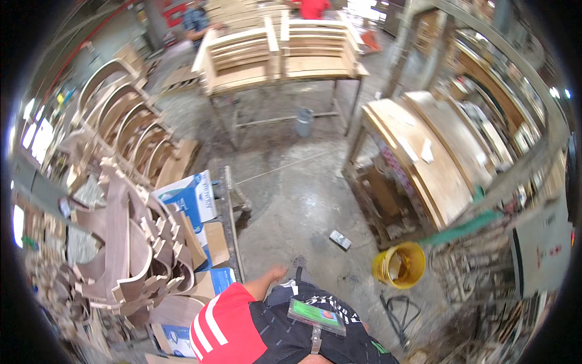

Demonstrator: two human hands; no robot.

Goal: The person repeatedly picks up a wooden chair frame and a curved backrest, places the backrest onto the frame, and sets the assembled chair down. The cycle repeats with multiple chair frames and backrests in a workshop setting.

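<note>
My left hand [277,272] hangs low in front of my body, past a red sleeve with white stripes. It looks small and its fingers are too indistinct to read; nothing shows clearly in it. My shoe [299,262] is just beside it on the concrete floor. Curved brown wooden furniture parts [124,236] are piled to the left, next to blue-and-white cardboard [193,197] on a bench. A badge [316,316] in a clear holder lies on my dark shirt. My right hand is out of the picture.
Ahead, two pale wooden chair frames [242,65] stand on a metal-legged table, a grey bucket [304,121] beneath. A wooden workbench [418,151] stands right. Nearer are a yellow bucket [398,266], a small block [340,240] and a black strap [400,318] on the floor. Two people work at the back.
</note>
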